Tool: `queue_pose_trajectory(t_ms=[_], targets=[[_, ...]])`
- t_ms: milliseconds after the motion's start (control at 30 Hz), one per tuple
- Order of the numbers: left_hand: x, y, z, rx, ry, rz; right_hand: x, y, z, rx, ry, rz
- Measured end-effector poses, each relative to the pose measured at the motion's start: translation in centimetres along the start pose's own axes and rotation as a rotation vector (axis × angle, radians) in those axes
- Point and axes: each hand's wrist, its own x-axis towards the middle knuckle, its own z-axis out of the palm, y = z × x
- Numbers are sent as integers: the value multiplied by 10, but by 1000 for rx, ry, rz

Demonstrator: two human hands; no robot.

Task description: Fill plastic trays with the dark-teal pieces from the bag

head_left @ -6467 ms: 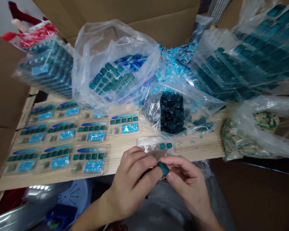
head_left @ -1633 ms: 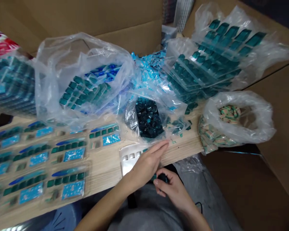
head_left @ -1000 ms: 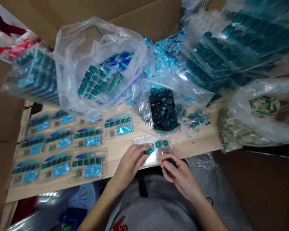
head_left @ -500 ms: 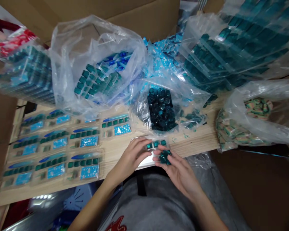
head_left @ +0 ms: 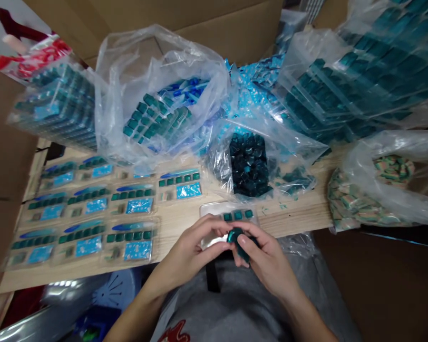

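Observation:
Near the table's front edge, my right hand (head_left: 267,259) is curled around a small cluster of glossy teal square pieces (head_left: 245,243). My left hand (head_left: 199,244) meets it there, thumb and fingertips closed on a teal square piece (head_left: 232,235) at the cluster's left side. Just beyond the fingers lies a clear plastic tray (head_left: 207,209) with three teal squares (head_left: 238,215) visible in a row along its far side. The tray's near part is covered by my hands.
Filled trays (head_left: 139,237) stand in rows at left. Behind are a stack of packs (head_left: 60,111), an open bag (head_left: 157,114) of strips, a bag (head_left: 249,164) of loose teal pieces and bagged teal trays (head_left: 378,80). A bag (head_left: 356,199) of striped pieces sits right.
My left hand has moved off the tray's row of squares toward my right hand. Its fingertips now meet the teal pieces there. The whole view has shifted slightly.

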Motion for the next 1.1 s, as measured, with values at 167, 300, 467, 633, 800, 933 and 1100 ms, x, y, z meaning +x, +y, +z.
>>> queue_pose_trajectory(t_ms=[167,300,467,633,800,933,1100], targets=[[-6,-2,-2,-59,8,31,4,-10,7,-143,67,-11],[-8,-4,-2,2,3,91,5,-20,11,-237,71,-36],[-10,-8,0,-152,62,65,4,-20,12,-178,-56,-31],[-11,-8,6,-250,175,75,1,-21,19,-355,149,-233],[-15,-8,6,-31,227,163,-1,-24,21,-425,124,-209],[-18,-8,3,186,172,223,3,-23,19,-347,110,-85],[-25,-4,3,208,158,219,5,-13,17,-331,66,-109]])
